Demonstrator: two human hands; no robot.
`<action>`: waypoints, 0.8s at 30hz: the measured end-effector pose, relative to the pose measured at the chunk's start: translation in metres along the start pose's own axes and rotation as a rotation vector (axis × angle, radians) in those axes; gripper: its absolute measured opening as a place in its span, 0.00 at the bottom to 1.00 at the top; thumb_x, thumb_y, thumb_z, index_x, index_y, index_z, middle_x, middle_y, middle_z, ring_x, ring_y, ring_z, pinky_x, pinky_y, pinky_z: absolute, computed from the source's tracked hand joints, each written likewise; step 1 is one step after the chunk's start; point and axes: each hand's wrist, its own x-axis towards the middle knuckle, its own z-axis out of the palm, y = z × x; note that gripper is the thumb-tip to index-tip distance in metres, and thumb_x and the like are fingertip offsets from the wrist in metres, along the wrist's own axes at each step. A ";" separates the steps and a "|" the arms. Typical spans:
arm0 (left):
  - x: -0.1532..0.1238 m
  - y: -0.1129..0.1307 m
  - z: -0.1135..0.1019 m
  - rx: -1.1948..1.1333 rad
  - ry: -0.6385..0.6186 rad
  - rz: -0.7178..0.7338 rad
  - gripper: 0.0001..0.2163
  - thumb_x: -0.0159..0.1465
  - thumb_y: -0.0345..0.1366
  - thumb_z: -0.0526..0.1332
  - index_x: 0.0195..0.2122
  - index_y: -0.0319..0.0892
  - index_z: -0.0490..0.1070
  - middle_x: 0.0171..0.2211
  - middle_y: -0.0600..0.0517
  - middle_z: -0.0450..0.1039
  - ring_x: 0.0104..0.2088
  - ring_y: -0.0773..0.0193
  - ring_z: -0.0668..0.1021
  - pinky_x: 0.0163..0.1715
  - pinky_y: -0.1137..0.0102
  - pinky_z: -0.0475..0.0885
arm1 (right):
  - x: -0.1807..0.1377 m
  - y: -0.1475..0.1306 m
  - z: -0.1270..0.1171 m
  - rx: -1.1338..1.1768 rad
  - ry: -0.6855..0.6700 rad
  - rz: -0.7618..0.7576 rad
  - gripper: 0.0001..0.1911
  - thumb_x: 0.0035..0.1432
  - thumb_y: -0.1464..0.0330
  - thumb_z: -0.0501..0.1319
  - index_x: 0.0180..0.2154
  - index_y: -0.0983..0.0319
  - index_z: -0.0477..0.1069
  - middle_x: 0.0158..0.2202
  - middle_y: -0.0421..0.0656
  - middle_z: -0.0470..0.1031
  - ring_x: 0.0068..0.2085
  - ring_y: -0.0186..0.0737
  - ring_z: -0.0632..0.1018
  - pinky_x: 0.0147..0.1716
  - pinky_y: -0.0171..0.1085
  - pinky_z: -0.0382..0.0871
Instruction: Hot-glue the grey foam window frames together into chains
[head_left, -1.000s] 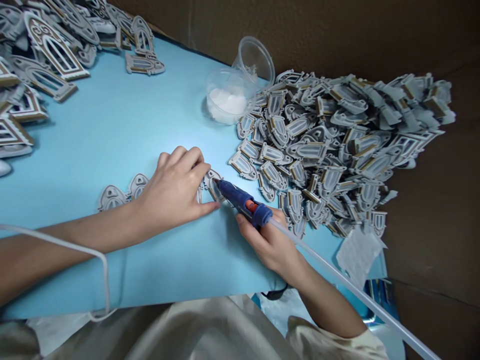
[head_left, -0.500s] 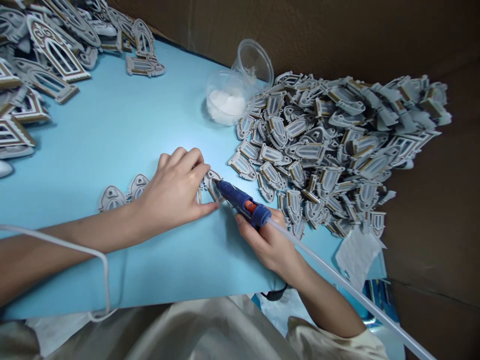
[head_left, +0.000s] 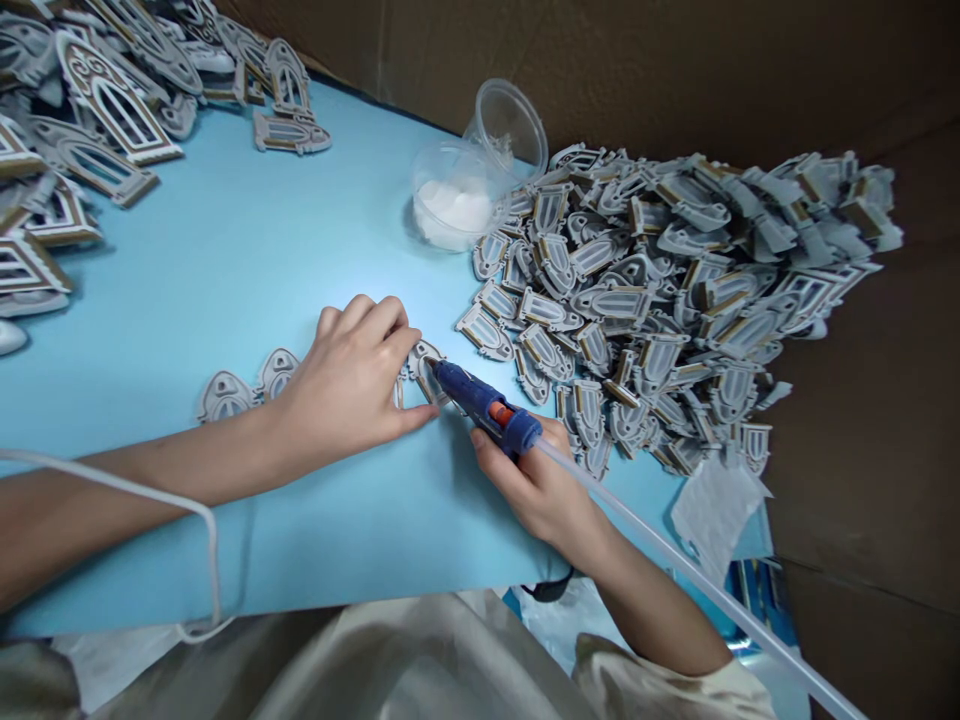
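My right hand (head_left: 544,485) is wrapped round a blue hot glue gun (head_left: 480,400), a long translucent glue stick (head_left: 675,555) trailing from its back. The gun's nozzle touches or hovers just over a small grey arched window-shaped piece (head_left: 425,362) lying on the blue table. My left hand (head_left: 356,370) is closed at this piece, thumb on the near side and fingers at the far side, hiding part of it. Beside the left wrist lie two similar pieces, one rounded-top piece (head_left: 226,392) and another piece (head_left: 277,370), partly covered by the hand and forearm.
A large heap of small window pieces (head_left: 622,300) spreads at the right. Larger arched frames (head_left: 112,100) pile up at the far left. Two clear plastic cups (head_left: 454,200) stand at the back, one with white material inside. A white cable (head_left: 214,560) crosses my left forearm.
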 end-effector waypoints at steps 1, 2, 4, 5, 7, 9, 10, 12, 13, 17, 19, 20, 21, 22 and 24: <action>0.000 0.000 0.000 -0.003 -0.004 -0.002 0.23 0.60 0.51 0.76 0.50 0.40 0.82 0.51 0.40 0.77 0.54 0.38 0.75 0.51 0.46 0.71 | 0.003 0.003 -0.003 0.022 0.050 0.018 0.20 0.72 0.64 0.61 0.27 0.56 0.56 0.22 0.36 0.61 0.24 0.34 0.65 0.26 0.38 0.58; 0.000 0.000 -0.001 -0.006 -0.011 -0.006 0.23 0.60 0.51 0.77 0.49 0.41 0.83 0.51 0.40 0.77 0.54 0.38 0.75 0.51 0.46 0.71 | 0.007 0.007 -0.008 0.053 0.155 0.038 0.20 0.71 0.61 0.63 0.28 0.56 0.59 0.22 0.36 0.63 0.24 0.34 0.65 0.25 0.38 0.59; -0.001 0.001 -0.002 -0.010 -0.029 -0.013 0.22 0.59 0.51 0.77 0.48 0.41 0.83 0.51 0.40 0.77 0.53 0.38 0.75 0.51 0.46 0.71 | 0.018 0.015 -0.026 0.132 0.558 0.073 0.18 0.70 0.56 0.66 0.32 0.56 0.63 0.24 0.37 0.67 0.22 0.33 0.67 0.21 0.37 0.60; -0.001 0.001 -0.003 -0.011 -0.038 -0.014 0.22 0.58 0.51 0.77 0.47 0.41 0.83 0.51 0.40 0.77 0.53 0.38 0.75 0.51 0.46 0.71 | 0.025 0.018 -0.037 0.152 0.737 0.067 0.16 0.73 0.55 0.62 0.36 0.56 0.63 0.28 0.39 0.70 0.23 0.34 0.69 0.22 0.37 0.62; -0.002 0.002 -0.004 -0.008 -0.054 -0.014 0.22 0.58 0.50 0.76 0.48 0.41 0.83 0.51 0.40 0.77 0.53 0.38 0.75 0.51 0.46 0.71 | 0.036 0.022 -0.058 0.207 1.115 0.060 0.09 0.76 0.60 0.53 0.40 0.54 0.59 0.34 0.42 0.74 0.28 0.35 0.74 0.24 0.37 0.64; -0.003 0.002 -0.004 -0.001 -0.064 -0.007 0.23 0.59 0.50 0.76 0.49 0.40 0.83 0.52 0.40 0.78 0.54 0.37 0.75 0.51 0.46 0.71 | 0.042 0.020 -0.073 0.293 1.289 0.066 0.06 0.74 0.65 0.53 0.40 0.53 0.57 0.35 0.41 0.76 0.29 0.35 0.76 0.24 0.37 0.64; -0.004 0.002 -0.005 0.004 -0.066 -0.002 0.23 0.59 0.50 0.75 0.50 0.40 0.83 0.52 0.40 0.78 0.54 0.37 0.75 0.51 0.46 0.71 | 0.043 0.018 -0.077 0.332 1.323 0.067 0.06 0.73 0.67 0.54 0.39 0.53 0.57 0.34 0.41 0.76 0.28 0.35 0.76 0.24 0.37 0.64; -0.005 0.003 -0.005 0.016 -0.063 0.008 0.23 0.60 0.50 0.75 0.51 0.40 0.83 0.53 0.39 0.77 0.54 0.37 0.75 0.51 0.46 0.71 | 0.041 0.015 -0.079 0.346 1.294 0.071 0.07 0.72 0.67 0.55 0.38 0.53 0.57 0.33 0.40 0.76 0.28 0.34 0.76 0.23 0.36 0.64; -0.005 0.003 -0.005 0.020 -0.060 0.010 0.23 0.60 0.49 0.75 0.51 0.40 0.83 0.53 0.39 0.77 0.55 0.37 0.75 0.51 0.46 0.71 | 0.040 0.013 -0.078 0.325 1.283 0.073 0.08 0.72 0.67 0.55 0.38 0.54 0.58 0.34 0.41 0.76 0.28 0.34 0.76 0.24 0.36 0.65; -0.006 0.004 -0.007 0.034 -0.070 0.007 0.23 0.59 0.47 0.75 0.53 0.41 0.82 0.55 0.39 0.77 0.56 0.37 0.75 0.51 0.46 0.71 | 0.035 0.015 -0.075 0.310 1.252 0.044 0.11 0.73 0.62 0.58 0.36 0.56 0.60 0.35 0.41 0.77 0.29 0.33 0.78 0.25 0.35 0.67; -0.007 0.005 -0.008 0.035 -0.086 0.008 0.23 0.60 0.47 0.75 0.53 0.41 0.82 0.56 0.39 0.76 0.57 0.37 0.74 0.51 0.46 0.71 | 0.035 0.021 -0.076 0.379 1.237 -0.002 0.12 0.70 0.62 0.63 0.36 0.56 0.61 0.34 0.40 0.78 0.29 0.32 0.79 0.24 0.34 0.68; -0.007 0.006 -0.008 0.034 -0.097 0.006 0.23 0.60 0.47 0.74 0.54 0.42 0.82 0.56 0.39 0.76 0.57 0.36 0.74 0.51 0.46 0.71 | 0.036 0.025 -0.077 0.407 1.239 -0.025 0.13 0.68 0.62 0.64 0.36 0.56 0.61 0.34 0.39 0.78 0.28 0.32 0.79 0.23 0.33 0.68; -0.007 0.006 -0.009 0.033 -0.109 0.000 0.23 0.60 0.47 0.74 0.54 0.42 0.82 0.57 0.39 0.76 0.57 0.36 0.74 0.52 0.46 0.71 | 0.038 0.029 -0.078 0.424 1.260 -0.055 0.13 0.67 0.61 0.65 0.36 0.56 0.61 0.32 0.38 0.78 0.26 0.31 0.78 0.22 0.32 0.67; -0.007 0.007 -0.010 0.031 -0.124 -0.009 0.23 0.60 0.47 0.75 0.55 0.43 0.82 0.57 0.39 0.75 0.58 0.36 0.74 0.53 0.46 0.71 | 0.040 0.033 -0.080 0.434 1.293 -0.084 0.14 0.66 0.59 0.65 0.36 0.55 0.61 0.31 0.36 0.79 0.25 0.31 0.78 0.20 0.30 0.66; -0.005 0.007 -0.012 0.025 -0.166 -0.034 0.25 0.60 0.48 0.76 0.56 0.43 0.81 0.58 0.39 0.75 0.59 0.35 0.73 0.54 0.45 0.71 | 0.045 0.041 -0.082 0.442 1.373 -0.141 0.16 0.64 0.55 0.64 0.36 0.55 0.60 0.28 0.33 0.78 0.22 0.31 0.75 0.15 0.27 0.62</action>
